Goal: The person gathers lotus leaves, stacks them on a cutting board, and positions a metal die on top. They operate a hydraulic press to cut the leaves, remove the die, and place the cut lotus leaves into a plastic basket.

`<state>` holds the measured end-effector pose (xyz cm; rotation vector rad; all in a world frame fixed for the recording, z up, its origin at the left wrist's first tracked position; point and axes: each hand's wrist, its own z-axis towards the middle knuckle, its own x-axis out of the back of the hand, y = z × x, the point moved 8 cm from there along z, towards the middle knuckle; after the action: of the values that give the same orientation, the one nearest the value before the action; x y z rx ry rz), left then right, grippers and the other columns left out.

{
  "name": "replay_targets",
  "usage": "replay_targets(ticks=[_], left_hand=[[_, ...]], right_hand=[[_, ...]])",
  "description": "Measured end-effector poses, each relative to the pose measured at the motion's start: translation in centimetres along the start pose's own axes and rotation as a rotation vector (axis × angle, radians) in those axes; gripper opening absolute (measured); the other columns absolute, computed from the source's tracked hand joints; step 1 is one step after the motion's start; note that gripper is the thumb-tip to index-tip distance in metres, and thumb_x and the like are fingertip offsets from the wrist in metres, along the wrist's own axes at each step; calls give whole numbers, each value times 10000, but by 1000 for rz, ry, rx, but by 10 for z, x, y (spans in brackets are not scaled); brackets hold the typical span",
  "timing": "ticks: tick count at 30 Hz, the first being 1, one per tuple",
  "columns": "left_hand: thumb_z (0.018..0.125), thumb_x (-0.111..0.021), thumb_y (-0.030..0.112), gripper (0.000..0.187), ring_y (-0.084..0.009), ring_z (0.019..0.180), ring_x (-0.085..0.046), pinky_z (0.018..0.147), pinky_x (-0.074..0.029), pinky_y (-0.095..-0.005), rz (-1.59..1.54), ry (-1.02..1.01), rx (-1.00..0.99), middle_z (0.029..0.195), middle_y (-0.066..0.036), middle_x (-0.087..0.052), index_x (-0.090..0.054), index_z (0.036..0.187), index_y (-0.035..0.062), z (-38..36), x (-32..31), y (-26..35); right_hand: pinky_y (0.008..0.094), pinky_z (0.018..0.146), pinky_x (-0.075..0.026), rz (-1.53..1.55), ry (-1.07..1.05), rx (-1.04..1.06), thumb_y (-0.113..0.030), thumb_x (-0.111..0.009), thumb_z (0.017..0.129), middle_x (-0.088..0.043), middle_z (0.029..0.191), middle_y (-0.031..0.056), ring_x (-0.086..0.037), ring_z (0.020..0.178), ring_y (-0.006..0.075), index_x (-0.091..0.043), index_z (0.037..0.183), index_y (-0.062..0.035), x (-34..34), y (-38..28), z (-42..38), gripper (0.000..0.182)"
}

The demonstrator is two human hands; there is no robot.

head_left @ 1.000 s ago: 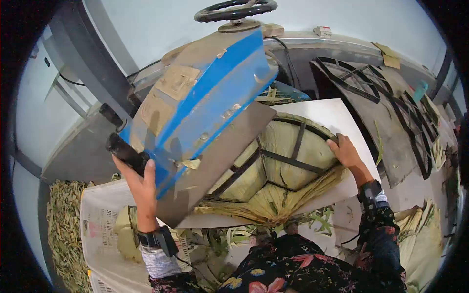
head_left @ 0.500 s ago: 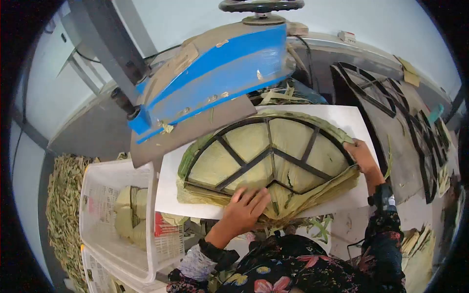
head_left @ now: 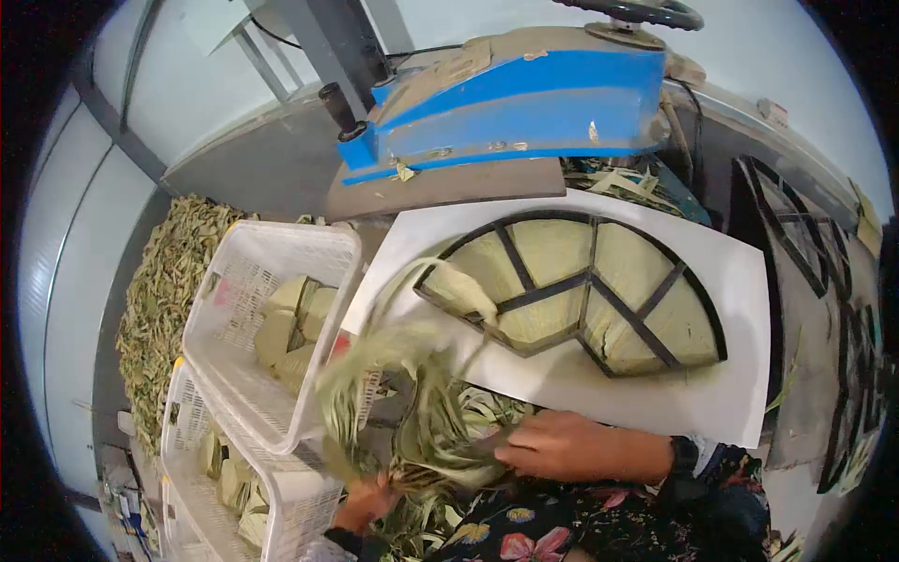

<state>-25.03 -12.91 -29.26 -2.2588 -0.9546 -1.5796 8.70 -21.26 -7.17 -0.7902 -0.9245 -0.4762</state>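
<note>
Both my hands are low in the view, on a loose, motion-blurred bundle of green leaf trimmings (head_left: 426, 426). At its lower left end, my left hand (head_left: 367, 501) is closed on the strips, partly covered by them. My right hand (head_left: 552, 448) grips the right side of the bundle, fingers curled. Behind it, a black fan-shaped cutting die (head_left: 588, 279) lies on a white board (head_left: 730, 403), its sections filled with pale green cut leaves (head_left: 548, 251). A limp leaf strip (head_left: 459, 286) hangs over the die's left corner.
A blue press head (head_left: 534, 108) with a dark handwheel stands behind the board. At left, a white plastic basket (head_left: 351, 248) holds cut leaf stacks, above another basket (head_left: 178, 426). A heap of leaf scraps (head_left: 169, 281) lies beyond. More black dies (head_left: 847, 328) rest at right.
My hands have left the die and moved down to the left, pulling the outer leaf trimmings off around it. The view has turned left, and the die's inner leaves stay in place.
</note>
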Motion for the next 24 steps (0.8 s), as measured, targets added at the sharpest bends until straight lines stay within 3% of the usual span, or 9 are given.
replay_targets(ticks=[2, 6, 7, 10, 12, 14, 17, 22, 24], left_hand=[[869, -512, 427, 528, -345, 893, -599, 685, -480, -450, -85, -221, 131, 969, -235, -598, -488, 1145, -22, -27, -21, 2], [884, -517, 218, 370, -320, 896, -601, 763, -482, -418, -444, -770, -124, 1079, -109, -603, -512, 1251, 169, -33, -9, 67], [876, -506, 447, 539, -399, 914, -574, 720, -465, -474, -328, -545, -126, 942, -236, -596, -459, 1170, -2, 22, 47, 100], [757, -643, 137, 478, -367, 878, -571, 748, -470, -429, -142, 330, -369, 956, -180, -592, -465, 1180, 2, 132, 200, 169], [735, -629, 84, 529, -358, 991, -526, 876, -421, -427, -99, 606, -527, 1143, -203, -532, -444, 1222, -10, 173, 272, 207], [752, -582, 64, 546, -350, 1205, -412, 1013, -327, -442, 103, 675, -601, 1255, -212, -469, -418, 1267, -18, 214, 297, 233], [782, -519, 67, 510, -355, 1206, -421, 1042, -307, -449, 252, 629, -720, 1278, -196, -461, -416, 1273, -26, 260, 283, 244], [791, -507, 86, 505, -363, 1100, -491, 1052, -304, -451, 358, 551, -857, 1079, -172, -526, -431, 1286, 26, 272, 280, 251], [768, -535, 81, 512, -326, 1027, -519, 1041, -308, -485, 476, 570, -891, 946, -141, -517, -468, 1273, 133, 269, 282, 255]], right_hand=[[366, 655, -475, 93, 23, -13, -166, -662, 729, -567, 843, 65, -585, 789, 242, -616, 969, -58, 8, 12, -10, 267], [392, 754, -467, -264, 150, -267, -164, -641, 734, -576, 932, 111, -571, 871, 289, -590, 988, -41, 46, 68, -49, 287], [413, 801, -461, -383, 218, -309, -159, -608, 753, -572, 994, 134, -559, 931, 310, -572, 992, -44, 63, 79, -59, 269], [437, 864, -423, -418, 393, -677, -190, -636, 757, -556, 1084, 143, -516, 1026, 327, -555, 1061, -52, 84, 132, -93, 344], [424, 884, -399, -568, 371, -843, -224, -662, 751, -545, 1079, 134, -489, 1053, 317, -548, 1087, -45, 89, 152, -109, 397], [423, 885, -390, -585, 333, -894, -241, -660, 753, -546, 1064, 130, -488, 1042, 312, -553, 1078, -38, 90, 161, -112, 398], [428, 887, -372, -617, 244, -947, -253, -656, 753, -551, 1033, 122, -492, 1008, 299, -555, 1081, -37, 85, 162, -111, 405], [419, 873, -358, -712, 139, -868, -245, -631, 752, -593, 901, 87, -529, 932, 268, -571, 1010, -54, 70, 160, -93, 327], [417, 858, -360, -762, 116, -857, -232, -630, 744, -604, 881, 73, -542, 911, 254, -578, 973, -61, 66, 163, -94, 290]])
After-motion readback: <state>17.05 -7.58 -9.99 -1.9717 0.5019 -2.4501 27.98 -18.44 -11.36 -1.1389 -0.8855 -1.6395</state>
